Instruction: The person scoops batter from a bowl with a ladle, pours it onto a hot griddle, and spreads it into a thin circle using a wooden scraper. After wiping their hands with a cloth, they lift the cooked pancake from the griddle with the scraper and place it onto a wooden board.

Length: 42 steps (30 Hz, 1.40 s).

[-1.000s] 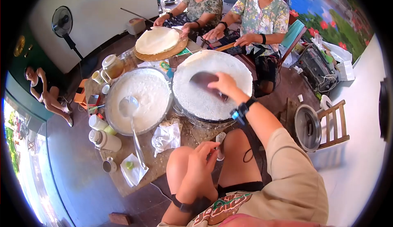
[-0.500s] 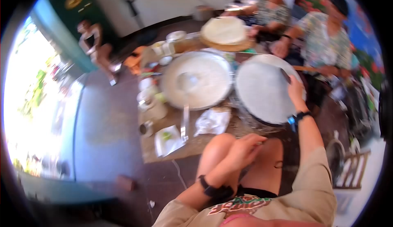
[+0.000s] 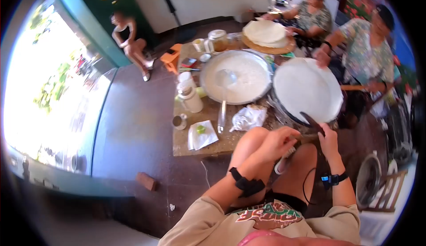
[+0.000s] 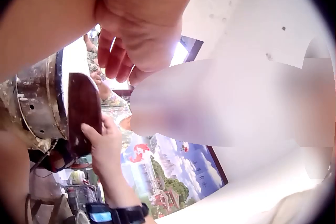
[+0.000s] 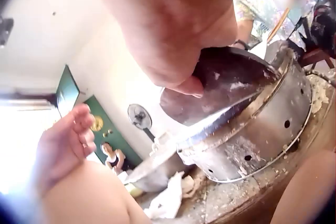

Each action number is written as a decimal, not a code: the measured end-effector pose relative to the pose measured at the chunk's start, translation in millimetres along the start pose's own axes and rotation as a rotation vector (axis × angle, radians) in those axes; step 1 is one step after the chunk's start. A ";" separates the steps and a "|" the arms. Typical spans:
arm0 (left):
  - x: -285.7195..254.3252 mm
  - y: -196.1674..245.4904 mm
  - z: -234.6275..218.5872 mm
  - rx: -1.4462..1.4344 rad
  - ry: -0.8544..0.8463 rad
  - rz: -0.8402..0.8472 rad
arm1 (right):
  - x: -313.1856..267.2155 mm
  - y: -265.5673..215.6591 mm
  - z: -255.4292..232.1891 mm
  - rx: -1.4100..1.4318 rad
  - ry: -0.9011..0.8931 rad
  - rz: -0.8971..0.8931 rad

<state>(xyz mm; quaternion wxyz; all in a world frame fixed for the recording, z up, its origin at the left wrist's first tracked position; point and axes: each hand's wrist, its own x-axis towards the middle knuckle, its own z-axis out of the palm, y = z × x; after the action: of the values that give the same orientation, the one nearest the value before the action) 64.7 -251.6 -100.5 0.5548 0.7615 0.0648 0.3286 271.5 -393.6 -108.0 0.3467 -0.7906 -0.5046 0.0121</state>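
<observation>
My right hand [image 3: 328,140] grips a dark brown, curved-edge flat scraper [image 5: 226,85], its blade close by the near rim of the round griddle [image 5: 257,140]. A thin white sheet of batter [image 3: 306,88] covers the griddle top. At the far edge of that sheet, another person's hand [image 3: 322,59] reaches down to it. My left hand [image 3: 279,143] hovers by my knee, fingers loosely bent and holding nothing. Left of the griddle stands a wide metal basin [image 3: 205,94] of white batter, with a ladle [image 3: 222,118] leaning over its front rim.
Flat round sheets [image 3: 265,33] lie stacked on a woven tray [image 3: 284,49] at the back. A crumpled white bag [image 3: 248,118], a flask [image 3: 191,100], a metal cup [image 3: 179,122] and paper with a green item [image 3: 201,129] share the table. Two people sit across; another sits by the door.
My right hand has carried the scraper from over the sheet to the griddle's near edge. The head view has swung left. The person opposite now reaches to the sheet's far edge.
</observation>
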 end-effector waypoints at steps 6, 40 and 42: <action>-10.2 -5.9 -7.4 0.069 -0.048 -0.068 | -87.2 18.4 -96.3 1.036 0.297 0.453; 22.9 -31.7 14.3 0.070 0.149 -0.230 | -144.5 76.7 91.7 1.721 -0.064 0.938; 23.1 -38.6 12.9 0.065 0.184 -0.208 | -148.9 87.9 96.6 1.736 -0.112 1.037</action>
<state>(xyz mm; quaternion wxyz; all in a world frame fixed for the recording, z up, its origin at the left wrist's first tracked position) 100.2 -236.7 -127.1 0.5528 0.7348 0.2046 0.3355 232.2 -483.8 -279.8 0.7295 -0.3852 0.0688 0.5611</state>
